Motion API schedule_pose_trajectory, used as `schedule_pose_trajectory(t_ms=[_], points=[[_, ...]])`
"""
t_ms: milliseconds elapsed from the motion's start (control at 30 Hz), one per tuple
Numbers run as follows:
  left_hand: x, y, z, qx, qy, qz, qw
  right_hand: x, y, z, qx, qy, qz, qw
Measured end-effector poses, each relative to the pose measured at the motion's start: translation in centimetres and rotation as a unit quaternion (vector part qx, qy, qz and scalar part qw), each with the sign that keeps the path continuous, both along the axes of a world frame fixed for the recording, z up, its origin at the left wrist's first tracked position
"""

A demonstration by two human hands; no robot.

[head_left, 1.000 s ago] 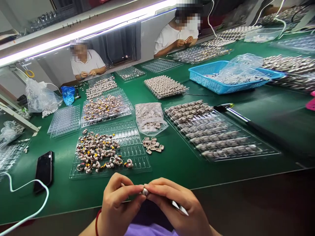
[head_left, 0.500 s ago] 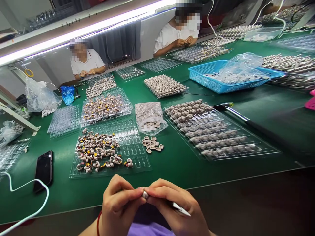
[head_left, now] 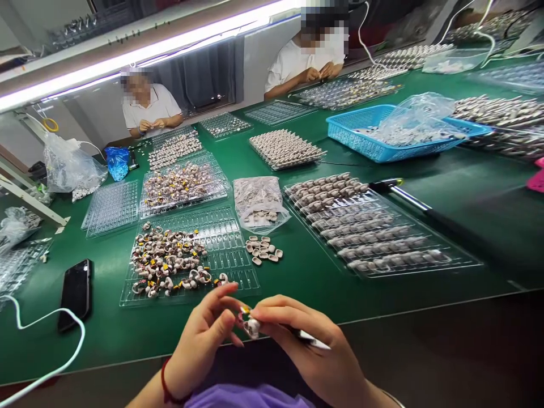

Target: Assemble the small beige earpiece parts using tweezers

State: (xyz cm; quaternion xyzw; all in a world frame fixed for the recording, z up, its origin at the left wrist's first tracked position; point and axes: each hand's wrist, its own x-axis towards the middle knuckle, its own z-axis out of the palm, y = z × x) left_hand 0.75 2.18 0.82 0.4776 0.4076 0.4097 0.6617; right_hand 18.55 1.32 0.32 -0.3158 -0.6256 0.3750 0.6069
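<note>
Earphone part (head_left: 254, 327), small, pale and curved, with yellow and reddish bits, pinched between thumb and fingertips of the right hand (head_left: 304, 343), near the front edge of a green worktop (head_left: 293, 280). Slim pale tool (head_left: 315, 341) tucked along the same palm, mostly hidden by fingers. Left hand (head_left: 199, 337) loose, with thumb and fingers spread, just beside the part; impossible to tell whether touching it. Red wristband (head_left: 165, 382) on the left wrist. Just beyond the left hand, clear plastic tray (head_left: 225, 243) with a jumble of similar hooped pieces (head_left: 164, 260) on its left half. Beside the tray, to its right, small pile of beige oval shells (head_left: 264, 249), with a clear bag (head_left: 255, 195) of more shells behind. Farther right, second clear tray (head_left: 461, 262) bearing rows of grey-beige pieces (head_left: 368, 232). Black smartphone (head_left: 75, 294) and white cable (head_left: 82, 337) at far left. Blue plastic basket (head_left: 357, 144) farther back on the right. Across the worktop, two white-shirted co-workers (head_left: 155, 107), hands raised close together.
</note>
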Motion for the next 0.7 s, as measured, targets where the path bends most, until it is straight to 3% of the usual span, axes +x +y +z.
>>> schedule_pose_trajectory(t_ms=[67, 100, 167, 233, 300, 367, 433, 500, 533, 600, 667, 700], points=[[0.2, 0.4, -0.3, -0.12, -0.056, -0.045, 0.99, 0.1, 0.2, -0.2, 0.004, -0.01, 0.011, 1.0], [0.2, 0.4, -0.3, -0.139, -0.061, -0.046, 0.987, 0.1, 0.3, -0.3, 0.007, -0.017, 0.013, 1.0], [0.2, 0.4, -0.3, -0.103, -0.035, -0.011, 0.994, 0.0, 0.3, -0.4, 0.013, -0.035, 0.006, 0.999], [0.2, 0.3, 0.1, 0.011, 0.032, 0.042, 0.999, 0.0, 0.4, -0.6, 0.015, -0.061, -0.009, 0.998], [0.2, -0.1, 0.6, 0.173, 0.121, 0.082, 0.974, -0.1, 0.6, -0.8, 0.017, -0.087, -0.026, 0.996], [0.3, -0.5, 0.9, 0.345, 0.202, 0.09, 0.912, -0.2, 0.7, -1.0, 0.022, -0.105, -0.042, 0.993], [0.3, -1.0, 0.8, 0.491, 0.241, 0.047, 0.836, -0.3, 0.8, -1.1, 0.026, -0.107, -0.051, 0.993], [0.2, -1.3, 0.5, 0.577, 0.241, 0.008, 0.78, -0.4, 0.9, -1.0, 0.031, -0.095, -0.052, 0.994], [0.0, -1.4, 0.2, 0.591, 0.23, 0.009, 0.773, -0.4, 0.9, -0.9, 0.033, -0.086, -0.052, 0.994], [-0.3, -1.4, -0.3, 0.544, 0.201, 0.068, 0.812, -0.4, 0.9, -0.7, 0.034, -0.066, -0.049, 0.996], [-0.5, -1.0, -0.7, 0.396, 0.16, 0.125, 0.896, -0.5, 1.0, -0.5, 0.032, -0.054, -0.049, 0.997], [-0.5, -0.7, -0.8, 0.303, 0.132, 0.121, 0.936, -0.5, 1.0, -0.4, 0.032, -0.051, -0.051, 0.997]])
